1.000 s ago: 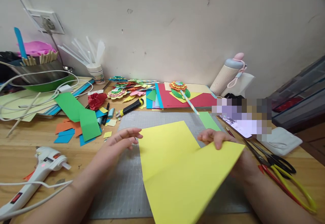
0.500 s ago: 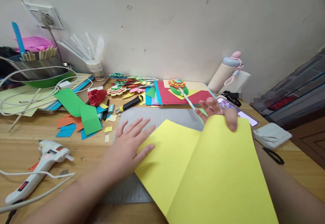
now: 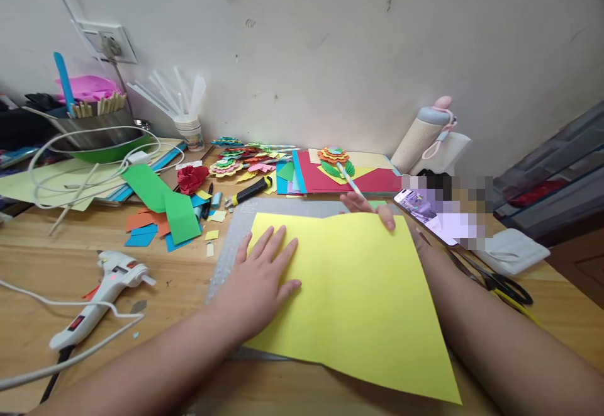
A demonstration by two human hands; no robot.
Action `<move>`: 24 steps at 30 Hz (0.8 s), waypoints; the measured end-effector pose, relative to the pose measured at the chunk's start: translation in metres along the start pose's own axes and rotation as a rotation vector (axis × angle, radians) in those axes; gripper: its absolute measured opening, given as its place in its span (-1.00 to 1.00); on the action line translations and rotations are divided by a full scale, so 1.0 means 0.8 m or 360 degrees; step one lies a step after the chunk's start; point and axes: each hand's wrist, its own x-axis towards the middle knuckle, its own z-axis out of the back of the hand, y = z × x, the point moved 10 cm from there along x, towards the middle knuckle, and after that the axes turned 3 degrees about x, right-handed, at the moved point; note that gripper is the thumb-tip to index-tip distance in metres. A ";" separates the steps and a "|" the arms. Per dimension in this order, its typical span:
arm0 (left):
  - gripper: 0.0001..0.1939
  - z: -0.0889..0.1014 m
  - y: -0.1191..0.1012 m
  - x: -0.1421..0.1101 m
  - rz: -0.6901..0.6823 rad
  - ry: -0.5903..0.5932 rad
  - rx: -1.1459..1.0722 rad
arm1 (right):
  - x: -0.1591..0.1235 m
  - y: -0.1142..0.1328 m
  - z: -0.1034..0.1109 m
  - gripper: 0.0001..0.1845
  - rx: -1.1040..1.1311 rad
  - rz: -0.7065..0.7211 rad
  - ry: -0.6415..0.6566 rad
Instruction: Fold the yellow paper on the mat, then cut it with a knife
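A large yellow paper sheet (image 3: 358,290) lies folded over on the grey cutting mat (image 3: 231,246), its upper flap nearly flat. My left hand (image 3: 262,277) rests flat on the sheet's left part with the fingers spread. My right hand (image 3: 372,208) pinches the sheet's far edge, thumb on top and fingers behind the paper.
A white glue gun (image 3: 101,293) with its cord lies at the left. Green and orange paper scraps (image 3: 165,211), a utility knife (image 3: 249,191), paper flowers (image 3: 236,161) and red card (image 3: 349,180) lie behind the mat. A phone (image 3: 427,211) and scissors (image 3: 500,284) lie at the right.
My right hand has carried the raised flap of the yellow sheet over and down toward the far edge. My left hand has slid onto the sheet and pressed flat.
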 end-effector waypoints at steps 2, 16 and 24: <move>-0.38 -0.014 -0.006 -0.001 -0.0119 0.0045 -0.0021 | -0.016 -0.004 0.016 -0.69 -0.0074 -0.0097 -0.0111; -0.77 0.014 0.007 0.010 -0.0013 -0.0214 0.0222 | -0.038 0.000 0.065 -0.67 -0.1207 -0.0144 -0.0889; -0.62 -0.004 -0.026 0.080 -0.0068 -0.0271 0.0139 | -0.041 0.019 0.073 -0.79 -0.1932 -0.0047 -0.1024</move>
